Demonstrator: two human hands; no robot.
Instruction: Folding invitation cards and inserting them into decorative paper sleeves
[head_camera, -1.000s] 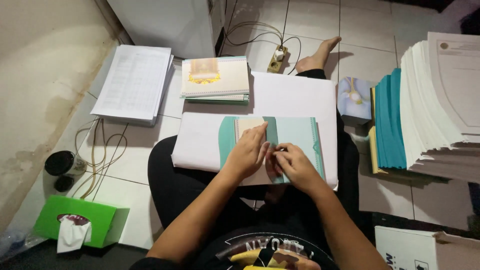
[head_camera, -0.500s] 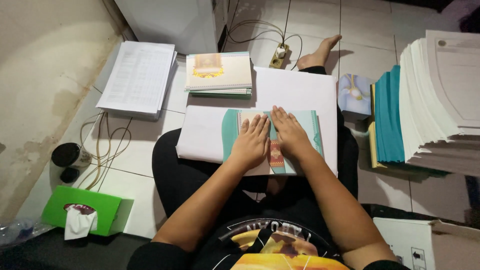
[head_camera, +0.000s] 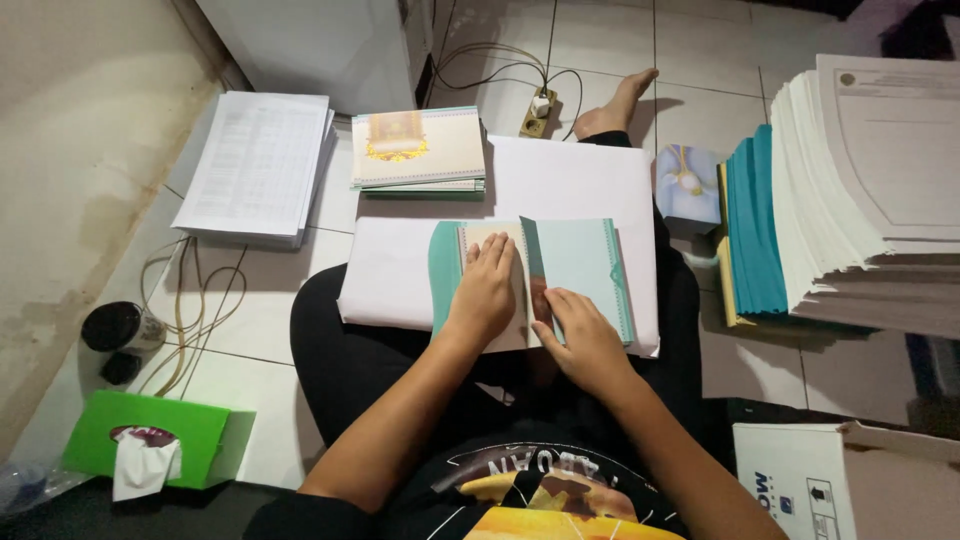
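left hand (head_camera: 487, 290) flat on teal card (head_camera: 575, 265), right hand (head_camera: 585, 335) lifting its flap

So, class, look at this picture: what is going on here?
A person sits on the tiled floor with a white board across the lap. On it lies a teal folded card, opened to show a cream panel. The left hand presses flat on that panel, while the right hand pinches the teal flap near its lower edge. A tall stack of white and teal sheets stands to the right, and a green tissue box lies to the left.
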